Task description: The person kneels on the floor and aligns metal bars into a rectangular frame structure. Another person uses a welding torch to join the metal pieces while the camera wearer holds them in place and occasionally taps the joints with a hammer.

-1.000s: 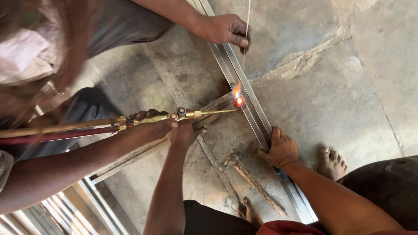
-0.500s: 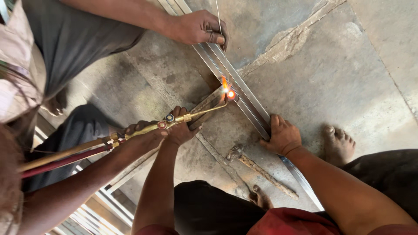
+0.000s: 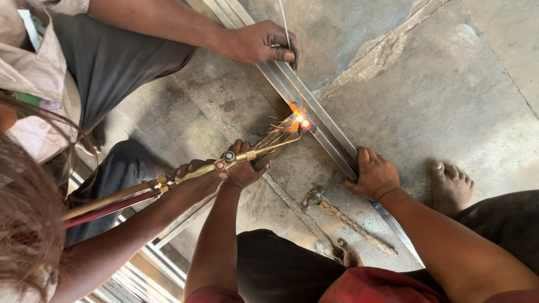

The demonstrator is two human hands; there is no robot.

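while the right hand (image 3: 375, 177) presses flat, open, on the metal rail (image 3: 325, 132), left hand (image 3: 242, 168) gripping a crossbar (image 3: 272, 141), cracked concrete floor (image 3: 438, 95)

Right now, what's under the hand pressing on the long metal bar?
Under the right hand lies the long metal bar on the concrete floor. The bar's stretch beneath the palm is covered.

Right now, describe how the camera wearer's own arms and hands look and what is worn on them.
Both forearms are uncovered to past the elbow. The left hand and right hand wear no gloves, and no ring, watch or band shows. Crumpled red cloth, probably a shirt or sleeve, shows near the upper arms at the bottom edge.
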